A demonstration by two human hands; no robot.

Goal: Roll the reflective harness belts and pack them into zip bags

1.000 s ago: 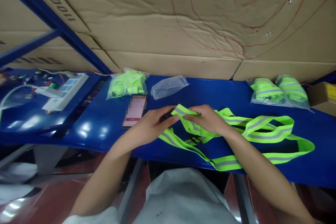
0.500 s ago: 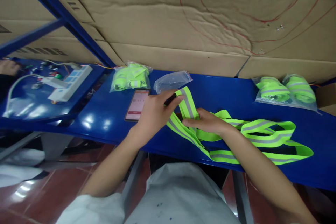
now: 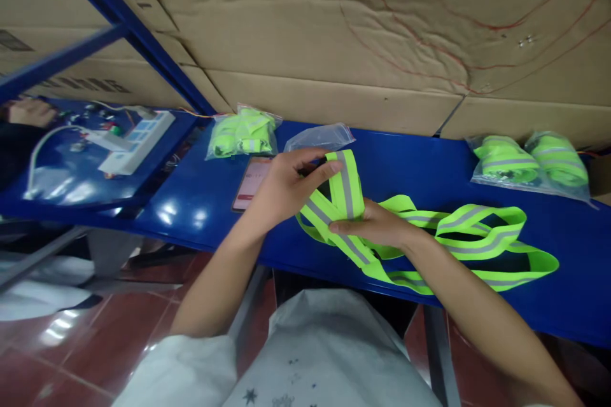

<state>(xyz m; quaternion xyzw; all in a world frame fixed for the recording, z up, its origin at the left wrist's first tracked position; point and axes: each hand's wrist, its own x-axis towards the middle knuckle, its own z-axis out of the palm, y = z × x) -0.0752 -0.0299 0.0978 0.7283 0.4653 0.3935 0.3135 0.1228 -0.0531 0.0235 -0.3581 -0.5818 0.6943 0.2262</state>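
A long neon-yellow strap with a grey stripe [image 3: 482, 245] lies in loose loops on the blue table, and its left part is folded into a flat loop between my hands. My left hand [image 3: 296, 181] pinches the top of that folded loop, thumb on the front. Lower down, my right hand [image 3: 375, 224] grips the loop's right side, its thumb across the strap. Behind my left hand are a phone [image 3: 248, 186], partly covered, and a flat clear plastic bag [image 3: 319, 137].
Bagged yellow straps stand at the back left [image 3: 243, 132] and back right [image 3: 532, 162] of the blue table [image 3: 191, 203]. Far left are a white power strip [image 3: 138, 143] and another person's hand [image 3: 32, 112]. Cardboard [image 3: 286, 32] rises behind.
The folded loop has turned and now shows wider, with my left thumb flat over its top. The dark piece at my left fingers no longer shows. The view has shifted slightly.
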